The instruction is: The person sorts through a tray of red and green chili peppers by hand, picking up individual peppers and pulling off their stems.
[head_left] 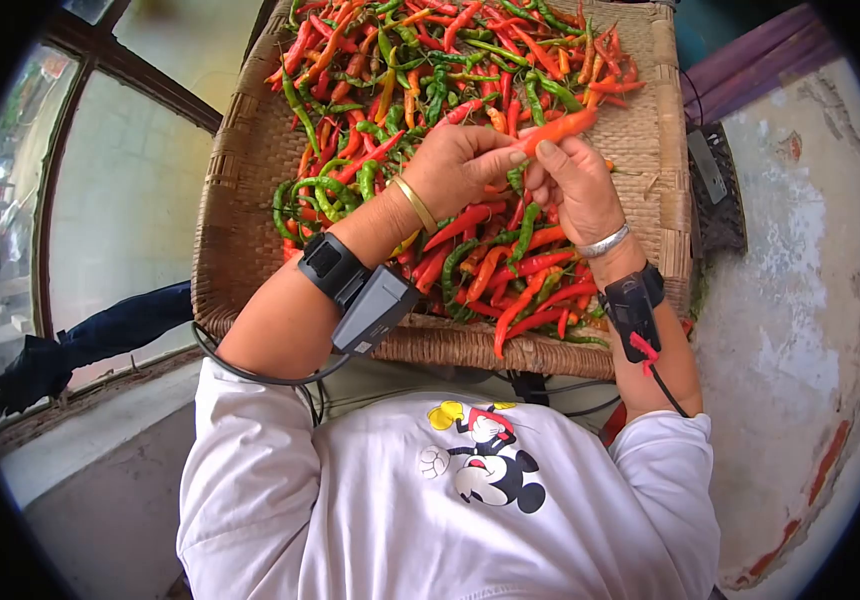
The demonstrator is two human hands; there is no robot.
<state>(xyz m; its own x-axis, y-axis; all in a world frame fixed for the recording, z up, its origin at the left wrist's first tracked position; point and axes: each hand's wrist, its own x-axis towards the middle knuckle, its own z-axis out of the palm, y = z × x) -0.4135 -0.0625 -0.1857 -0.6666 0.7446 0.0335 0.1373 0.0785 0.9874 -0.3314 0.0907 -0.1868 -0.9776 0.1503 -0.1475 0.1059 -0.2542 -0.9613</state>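
A long red chili pepper (562,129) is held over the basket, its body pointing up and to the right. My left hand (455,168) comes in from the left and pinches the pepper's lower end between thumb and fingers. From the right, my right hand (582,190) has its thumb and curled fingers closed on the same pepper. Beneath both hands lies a heap of red, green and orange chili peppers (420,85) in a woven basket (222,225). Some of the heap is hidden behind my hands and wrists.
A window (115,190) stands on the left, with a dark folded umbrella (115,335) beside it. A worn plaster wall (785,300) is on the right. A black device (712,170) sits past the basket's right rim. Cables run from the bands on my forearms.
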